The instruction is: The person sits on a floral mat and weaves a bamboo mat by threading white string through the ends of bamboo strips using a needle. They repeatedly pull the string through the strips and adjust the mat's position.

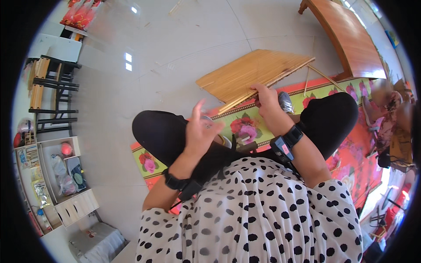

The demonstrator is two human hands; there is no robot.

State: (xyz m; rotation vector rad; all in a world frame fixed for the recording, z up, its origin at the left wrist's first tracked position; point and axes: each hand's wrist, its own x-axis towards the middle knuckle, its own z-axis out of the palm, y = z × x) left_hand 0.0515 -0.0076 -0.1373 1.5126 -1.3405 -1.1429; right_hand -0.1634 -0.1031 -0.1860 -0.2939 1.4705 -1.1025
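Observation:
My right hand [266, 98] is closed on the long near edge of a thin yellow-brown wooden board [252, 70], which slants above my crossed legs and has a rough edge. Narrow light strips [229, 104] run along that edge toward the lower left. Loose thin sticks [326, 76] lean at the board's right end. My left hand [201, 125] is open and motion-blurred, apart from the board, over my left leg. The flowered mat [245, 129] is beneath me.
A wooden low table [333, 30] stands at upper right. Folded black-framed furniture [52, 96] and open shelving [63, 204] line the left side. A co-worker [390, 127], in patterned clothing, is at far right on the mat. A grey covered object [96, 245] is at lower left.

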